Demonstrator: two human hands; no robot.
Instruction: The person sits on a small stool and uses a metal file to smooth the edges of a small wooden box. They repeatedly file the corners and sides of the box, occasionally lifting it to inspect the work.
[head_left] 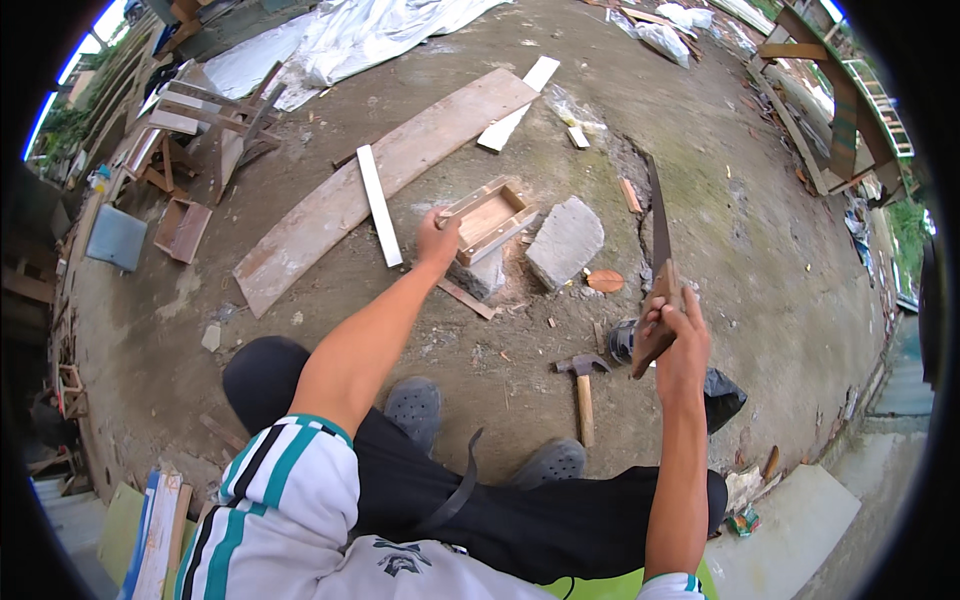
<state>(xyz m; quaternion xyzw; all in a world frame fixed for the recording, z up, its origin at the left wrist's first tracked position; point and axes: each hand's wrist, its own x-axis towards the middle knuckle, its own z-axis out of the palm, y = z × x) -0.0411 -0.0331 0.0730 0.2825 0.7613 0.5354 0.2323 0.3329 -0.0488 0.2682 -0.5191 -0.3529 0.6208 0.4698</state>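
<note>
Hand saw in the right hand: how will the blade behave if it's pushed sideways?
The hand saw has a long, thin blade, so it would probably flex and wobble. The right hand grips only its wooden handle, so the tip likely sways. It looks light for its length.

Bare dirt lies open between the left hand [436,240] on the small wooden frame [487,219] and the right hand [678,340] gripping the handsaw [658,255]. A grey stone block [565,241] stands just right of the frame; a white strip [379,205] and long plank [385,175] crowd its left. Below, a hammer [582,388] and 2 grey shoes [414,408] occupy the ground.
</note>
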